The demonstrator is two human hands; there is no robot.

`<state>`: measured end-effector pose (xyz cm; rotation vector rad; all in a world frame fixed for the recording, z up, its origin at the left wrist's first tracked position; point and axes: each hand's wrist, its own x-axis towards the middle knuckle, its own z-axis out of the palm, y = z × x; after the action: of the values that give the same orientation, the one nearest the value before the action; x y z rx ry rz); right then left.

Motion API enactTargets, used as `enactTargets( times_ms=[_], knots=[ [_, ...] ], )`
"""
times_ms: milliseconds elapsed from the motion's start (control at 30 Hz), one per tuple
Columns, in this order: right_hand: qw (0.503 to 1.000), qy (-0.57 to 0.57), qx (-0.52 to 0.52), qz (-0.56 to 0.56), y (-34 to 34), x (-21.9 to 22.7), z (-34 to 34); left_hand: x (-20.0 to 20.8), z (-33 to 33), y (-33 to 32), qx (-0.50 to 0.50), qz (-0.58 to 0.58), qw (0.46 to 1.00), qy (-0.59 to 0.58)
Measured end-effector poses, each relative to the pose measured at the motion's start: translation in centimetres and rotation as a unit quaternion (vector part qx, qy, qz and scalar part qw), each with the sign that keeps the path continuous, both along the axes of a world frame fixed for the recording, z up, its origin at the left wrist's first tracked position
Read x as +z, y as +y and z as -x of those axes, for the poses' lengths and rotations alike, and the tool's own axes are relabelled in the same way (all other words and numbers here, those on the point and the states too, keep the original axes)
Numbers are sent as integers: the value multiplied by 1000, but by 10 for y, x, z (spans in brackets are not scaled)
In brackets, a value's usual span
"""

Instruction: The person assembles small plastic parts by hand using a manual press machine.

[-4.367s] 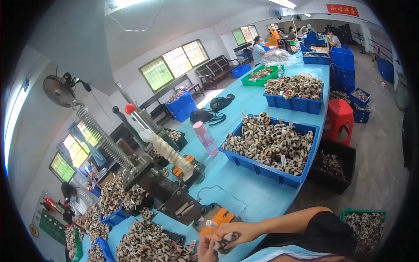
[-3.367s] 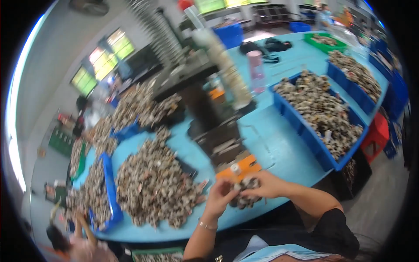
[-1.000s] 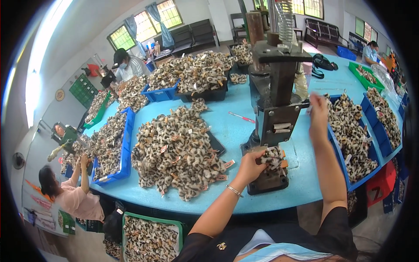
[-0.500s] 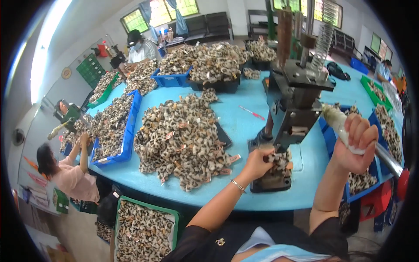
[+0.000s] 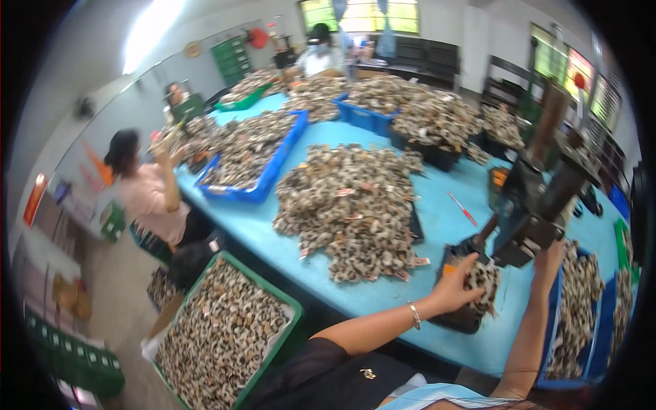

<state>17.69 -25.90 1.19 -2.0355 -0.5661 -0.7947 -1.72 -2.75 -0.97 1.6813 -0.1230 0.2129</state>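
A dark metal hand press (image 5: 523, 229) stands at the table's right front, its base on the blue top. On that base sits a clump of small curled, mottled grey-brown-and-white pieces (image 5: 485, 281). My left hand (image 5: 454, 287), with a silver bracelet at the wrist, grips the clump from its left side, thumb and forefinger apart around it. My right hand (image 5: 550, 260) is raised beside the right of the press head. The press partly hides its fingers, so whether it holds anything does not show.
A large heap of the same curled pieces (image 5: 348, 212) lies left of the press. Blue trays (image 5: 254, 193) and a green-rimmed crate (image 5: 290, 311) hold more. A red pen (image 5: 463, 209) lies near the press. Co-workers (image 5: 154, 188) sit at the far and left sides.
My right hand has left the pale-wrapped lever grip and moved in beside the press head. My left hand stays at the clump. The view has swung, shifting the scene rightward and tilting it.
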Motion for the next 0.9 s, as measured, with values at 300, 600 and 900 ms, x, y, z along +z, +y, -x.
enactTargets(
  times_ms=[300, 600, 900],
  knots=[
    [880, 351, 196, -252, 110, 16, 205, 13, 47, 46, -34, 109, 989, -94],
    [952, 246, 179, 37, 48, 26, 214, 13, 19, 289, 367, -459, 809, 17],
    [875, 169, -390, 231, -196, 72, 109, 38, 17, 207, 414, -510, 747, -100]
  ],
)
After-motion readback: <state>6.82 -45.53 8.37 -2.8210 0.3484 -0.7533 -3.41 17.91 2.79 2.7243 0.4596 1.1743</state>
